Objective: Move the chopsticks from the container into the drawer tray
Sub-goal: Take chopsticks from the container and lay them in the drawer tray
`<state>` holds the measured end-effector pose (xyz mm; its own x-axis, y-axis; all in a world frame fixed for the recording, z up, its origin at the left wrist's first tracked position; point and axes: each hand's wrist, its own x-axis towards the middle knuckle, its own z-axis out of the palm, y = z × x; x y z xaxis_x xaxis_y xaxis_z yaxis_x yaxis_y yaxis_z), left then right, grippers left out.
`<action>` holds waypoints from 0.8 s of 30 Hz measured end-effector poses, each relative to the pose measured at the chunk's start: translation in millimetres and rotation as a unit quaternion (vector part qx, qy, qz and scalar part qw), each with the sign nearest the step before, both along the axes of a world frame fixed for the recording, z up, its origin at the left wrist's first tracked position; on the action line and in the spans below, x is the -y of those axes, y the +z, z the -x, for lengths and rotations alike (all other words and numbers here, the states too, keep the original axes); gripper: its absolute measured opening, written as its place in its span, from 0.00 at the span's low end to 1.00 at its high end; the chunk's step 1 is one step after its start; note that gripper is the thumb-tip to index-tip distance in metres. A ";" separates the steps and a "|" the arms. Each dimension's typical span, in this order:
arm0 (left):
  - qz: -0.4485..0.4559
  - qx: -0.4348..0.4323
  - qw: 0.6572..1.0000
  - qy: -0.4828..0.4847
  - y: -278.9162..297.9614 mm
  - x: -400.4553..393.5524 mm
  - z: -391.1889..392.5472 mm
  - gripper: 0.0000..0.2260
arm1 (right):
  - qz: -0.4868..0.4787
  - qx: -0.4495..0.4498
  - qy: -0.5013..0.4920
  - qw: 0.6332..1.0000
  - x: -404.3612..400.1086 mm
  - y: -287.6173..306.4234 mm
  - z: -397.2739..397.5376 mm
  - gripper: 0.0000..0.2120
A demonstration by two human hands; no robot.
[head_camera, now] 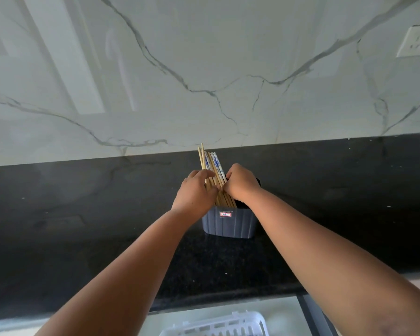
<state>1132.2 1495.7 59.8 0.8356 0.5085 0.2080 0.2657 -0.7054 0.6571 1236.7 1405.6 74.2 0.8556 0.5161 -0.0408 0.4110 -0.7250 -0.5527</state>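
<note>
a: start wide. you have the dark surface (pixel 83 214) in front of you, and the blue container (pixel 229 223) stands on it near the back wall. the white drawer tray (pixel 260 322) sits below the front edge, close to you and well apart from the container.

b: so which step are you on?

a: the first one, by my reading: gathering the chopsticks (pixel 214 170) before lifting them out. they stand in the container's left part, leaning back and to the left, tops clear of the rim. none is in the tray that shows.

b: and your hands?

a: your left hand (pixel 195 192) is on the bundle's left side, fingers curled over the sticks. your right hand (pixel 240 183) presses against the bundle's right side. both grips look partly closed around the same bundle; you cannot see the fingertips behind it, so whether either grip is fully clamped i cannot tell.

b: what does the next move call for?

a: you need to close firmly on the whole bunch so no stick slips, then lift straight up until the lower ends clear the rim. after that, bring them back toward you and down to the tray, turning them to lie flat.

b: any risk?

a: loose sticks could fan out or drop.
</note>
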 end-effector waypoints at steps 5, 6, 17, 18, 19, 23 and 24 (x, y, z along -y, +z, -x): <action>0.010 0.006 1.000 -0.004 -4.4 0.4 -2.4 0.18 | -0.022 -0.006 -0.008 1.000 -0.7 -15.6 -7.0 0.13; 0.010 0.008 1.000 -0.005 -5.3 0.6 -2.4 0.17 | -0.027 0.000 -0.007 1.000 -0.1 -18.1 -8.4 0.12; 0.006 0.025 1.000 -0.010 -4.2 -3.7 10.9 0.16 | -0.147 -0.002 0.006 0.989 15.1 -0.7 -5.8 0.11; 0.007 0.032 0.999 -0.010 -3.3 -4.2 12.8 0.16 | -0.168 -0.007 0.008 0.986 18.9 6.2 -3.5 0.12; 0.008 0.040 0.999 -0.009 -1.8 -4.6 14.5 0.16 | -0.193 -0.014 0.008 0.981 23.4 14.3 -1.2 0.13; 0.028 0.078 0.996 -0.012 6.6 -3.4 22.0 0.14 | -0.358 -0.079 -0.025 0.930 44.7 52.8 10.1 0.08; 0.034 0.087 0.996 -0.012 8.7 -2.0 24.0 0.15 | -0.403 -0.097 -0.038 0.909 49.4 62.5 14.1 0.08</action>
<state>1108.2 1497.6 68.6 0.8021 0.5069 0.3158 0.1273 -0.6618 0.7388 1222.6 1356.2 136.6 0.9070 0.3856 0.1696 0.2140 -0.0750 -0.9740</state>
